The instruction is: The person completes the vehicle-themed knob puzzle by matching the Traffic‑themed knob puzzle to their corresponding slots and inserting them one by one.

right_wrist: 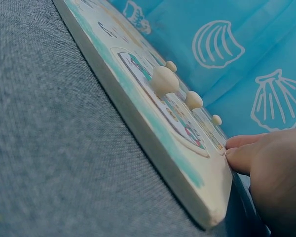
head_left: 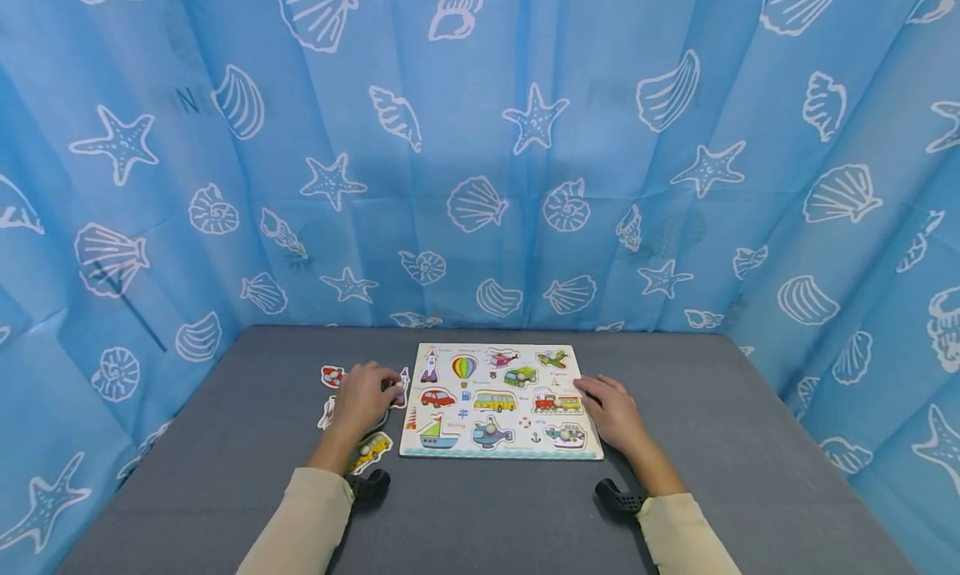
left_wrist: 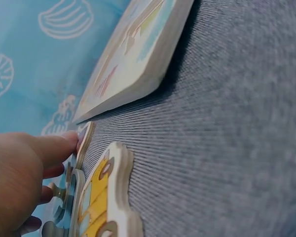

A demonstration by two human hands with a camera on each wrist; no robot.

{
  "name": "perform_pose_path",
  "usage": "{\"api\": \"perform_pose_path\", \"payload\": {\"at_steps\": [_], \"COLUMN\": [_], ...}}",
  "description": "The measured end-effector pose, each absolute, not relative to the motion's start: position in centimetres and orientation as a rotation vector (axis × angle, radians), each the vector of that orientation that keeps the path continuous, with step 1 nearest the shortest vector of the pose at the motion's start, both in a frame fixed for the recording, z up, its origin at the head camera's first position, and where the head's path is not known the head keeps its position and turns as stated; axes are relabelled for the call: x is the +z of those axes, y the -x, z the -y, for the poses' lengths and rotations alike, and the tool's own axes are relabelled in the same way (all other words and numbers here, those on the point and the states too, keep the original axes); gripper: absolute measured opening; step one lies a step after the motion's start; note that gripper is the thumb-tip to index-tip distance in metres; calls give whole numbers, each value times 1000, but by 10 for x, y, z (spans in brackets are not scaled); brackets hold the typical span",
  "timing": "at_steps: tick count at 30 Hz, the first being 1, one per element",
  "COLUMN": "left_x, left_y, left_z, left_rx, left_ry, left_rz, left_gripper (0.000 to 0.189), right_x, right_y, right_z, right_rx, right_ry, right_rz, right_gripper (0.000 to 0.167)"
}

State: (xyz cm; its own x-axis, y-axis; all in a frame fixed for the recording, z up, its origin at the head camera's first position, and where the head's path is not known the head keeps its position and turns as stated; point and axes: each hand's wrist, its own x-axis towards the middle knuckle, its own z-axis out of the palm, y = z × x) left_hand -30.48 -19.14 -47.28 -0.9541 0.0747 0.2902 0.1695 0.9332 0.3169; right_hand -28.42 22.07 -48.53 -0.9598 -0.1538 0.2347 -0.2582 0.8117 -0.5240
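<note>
Step in hand, as judged: picking up the purple-and-white piece (head_left: 405, 381), which lies just beside the puzzle board (head_left: 498, 453) at its 9 o'clock edge; the curled fingers of the left hand (head_left: 363, 396) touch it, though the views do not settle whether they pinch it. The right hand (head_left: 614, 410) rests relaxed, fingertips on the board's 3 o'clock edge (probably to steady it). The next move likely calls for a secure grip, then alignment with the rocket outline (head_left: 430, 366) at 10 o'clock.
</note>
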Motion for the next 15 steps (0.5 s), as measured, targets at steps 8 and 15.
{"api": "perform_pose_path", "payload": {"at_steps": [8, 15], "left_x": [-474, -475], "left_y": [307, 306], "left_z": [189, 189], "left_rx": [-559, -646], "left_ry": [131, 69], "left_rz": [2817, 2782], "left_gripper": [16, 15], "right_x": [-487, -485], "right_y": [285, 284], "right_z": [-223, -222], "right_rx": [862, 859], "right_ry": [-325, -320], "right_rz": [2808, 2805], "right_gripper": [37, 36]}}
